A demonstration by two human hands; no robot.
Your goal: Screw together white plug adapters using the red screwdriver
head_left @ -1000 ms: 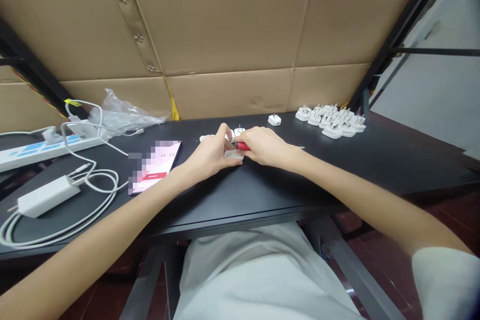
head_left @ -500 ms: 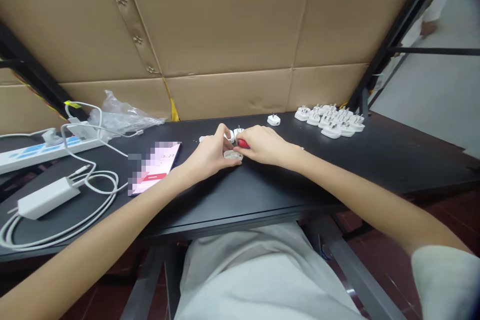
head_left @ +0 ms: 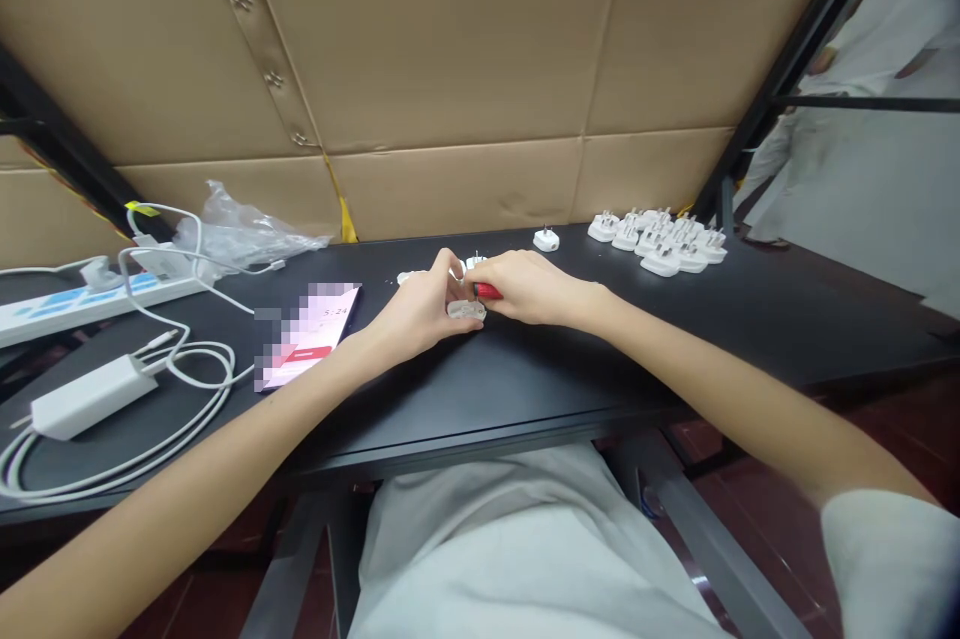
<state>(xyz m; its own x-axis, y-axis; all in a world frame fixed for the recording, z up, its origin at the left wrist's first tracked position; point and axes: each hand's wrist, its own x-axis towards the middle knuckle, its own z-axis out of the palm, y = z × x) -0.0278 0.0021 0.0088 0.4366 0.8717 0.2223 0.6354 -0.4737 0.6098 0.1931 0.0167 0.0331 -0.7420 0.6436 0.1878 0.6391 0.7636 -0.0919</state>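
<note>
My left hand point(head_left: 420, 307) pinches a small white plug part point(head_left: 466, 311) against the black table point(head_left: 570, 369). My right hand point(head_left: 529, 287) is closed round a red-handled tool point(head_left: 487, 291), probably a screwdriver, whose tip meets the plug part; the tip itself is hidden by my fingers. More loose white plug pieces point(head_left: 474, 263) lie just behind my hands, and a single white plug point(head_left: 547, 239) stands further back.
Several white plugs point(head_left: 660, 239) are grouped at the back right. A phone point(head_left: 311, 331) lies left of my hands. A white charger with coiled cable point(head_left: 82, 397), a power strip point(head_left: 82, 297) and a clear plastic bag point(head_left: 240, 231) fill the left side. A person in white point(head_left: 862, 69) stands at far right.
My hands have stayed in place over the plug part, with only slight finger motion. A person in white has walked into view at the upper right.
</note>
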